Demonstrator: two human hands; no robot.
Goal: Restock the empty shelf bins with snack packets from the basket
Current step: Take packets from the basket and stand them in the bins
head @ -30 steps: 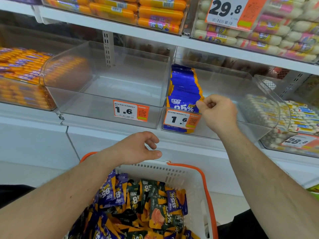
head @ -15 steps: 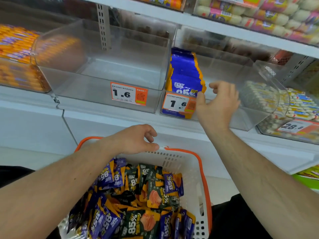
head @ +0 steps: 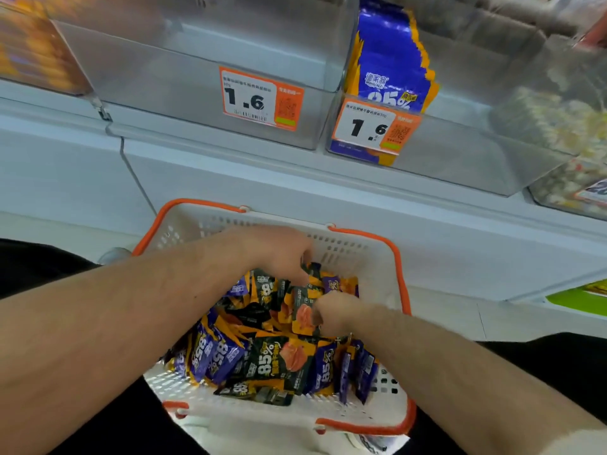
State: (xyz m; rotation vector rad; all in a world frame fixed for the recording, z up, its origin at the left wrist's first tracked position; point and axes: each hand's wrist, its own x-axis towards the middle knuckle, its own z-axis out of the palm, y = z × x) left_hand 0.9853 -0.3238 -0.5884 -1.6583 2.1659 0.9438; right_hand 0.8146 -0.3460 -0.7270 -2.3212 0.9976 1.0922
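A white basket with orange handles sits low in front of me, full of snack packets in black, purple and orange. My left hand reaches into the far side, its fingers curled down onto a dark packet. Nearer to me, my right hand pinches a black-and-orange packet on top of the pile. Above, a clear shelf bin with a 1.6 price tag is empty. The bin to its right holds a row of purple packets at its left end.
The white shelf ledge runs between the bins and the basket. A bin of orange snacks is at far left and bins of pale snacks at far right. A green item lies low on the right.
My right hand left the purple packets in the bin and came down into the basket. My left hand moved off the basket rim into the packets. The view tilted downward.
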